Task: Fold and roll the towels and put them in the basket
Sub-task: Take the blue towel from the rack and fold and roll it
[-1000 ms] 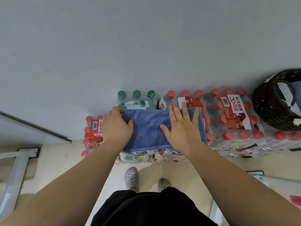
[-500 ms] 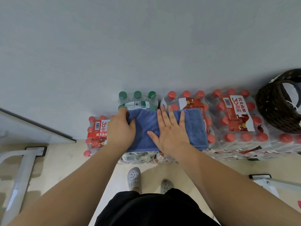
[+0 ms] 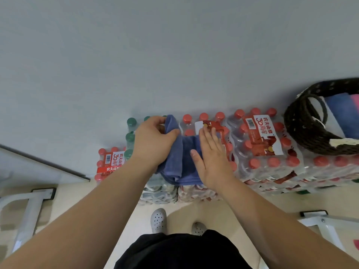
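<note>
A blue towel (image 3: 181, 162) lies on top of shrink-wrapped packs of water bottles (image 3: 260, 144) against the wall. My left hand (image 3: 153, 140) grips the towel's left part and has it bunched and lifted over towards the middle. My right hand (image 3: 211, 158) lies flat, fingers together, on the towel's right part and presses it down. A dark woven basket (image 3: 307, 133) stands on the bottle packs at the far right, with a blue and a pink towel (image 3: 342, 107) inside it.
Green-capped bottles (image 3: 131, 136) stand left of the towel, and a lower red-capped pack (image 3: 110, 162) sits further left. A grey wall rises directly behind. White metal frames (image 3: 25, 208) stand on the floor at both sides. My feet in white clogs (image 3: 159, 220) are below.
My left hand has closed on the towel's left end and pulled it over to the right, so the towel is now narrower. My right hand shifted right and stays flat on it.
</note>
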Available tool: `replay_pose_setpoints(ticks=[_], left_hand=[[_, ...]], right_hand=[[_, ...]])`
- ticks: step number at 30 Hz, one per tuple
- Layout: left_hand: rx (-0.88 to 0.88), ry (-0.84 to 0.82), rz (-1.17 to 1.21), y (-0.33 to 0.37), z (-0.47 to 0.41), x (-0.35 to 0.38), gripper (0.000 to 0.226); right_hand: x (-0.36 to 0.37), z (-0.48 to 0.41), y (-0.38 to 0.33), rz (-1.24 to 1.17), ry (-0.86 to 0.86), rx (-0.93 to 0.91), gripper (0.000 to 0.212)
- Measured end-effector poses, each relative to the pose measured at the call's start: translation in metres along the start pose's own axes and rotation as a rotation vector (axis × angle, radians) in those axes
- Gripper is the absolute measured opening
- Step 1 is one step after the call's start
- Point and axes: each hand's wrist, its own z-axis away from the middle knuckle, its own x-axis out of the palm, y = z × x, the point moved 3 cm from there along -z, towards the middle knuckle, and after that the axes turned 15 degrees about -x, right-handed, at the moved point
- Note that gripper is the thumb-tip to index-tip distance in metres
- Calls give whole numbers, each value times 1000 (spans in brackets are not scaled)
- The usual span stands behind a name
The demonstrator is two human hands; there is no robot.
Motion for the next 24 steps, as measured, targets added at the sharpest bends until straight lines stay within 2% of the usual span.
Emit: replay_pose_setpoints(ticks=[4,8,10,14,17,21,24], left_hand=[[39,-44,-49,22,6,53,12],[34,-113,-166,22,8,106,15],[-3,-146,-237,17,10,122,27],[-10,-188,-241,7,17,126,31],[119,-127,-263,0,26,114,34],[367,32,-597,-23,36,109,47],[312,-35,-894,-43,38,123,74]], right_hand=[[-17,30,25,-271,117,84,79],[-28,45,44,-393,198,168,75],[-31,47,50,-451,178,164,70],[-34,45,56,-518,67,172,57],[-37,44,56,-437,32,147,53],[-42,44,53,-250,76,107,52],[-46,35,53,74,41,-22,59]])
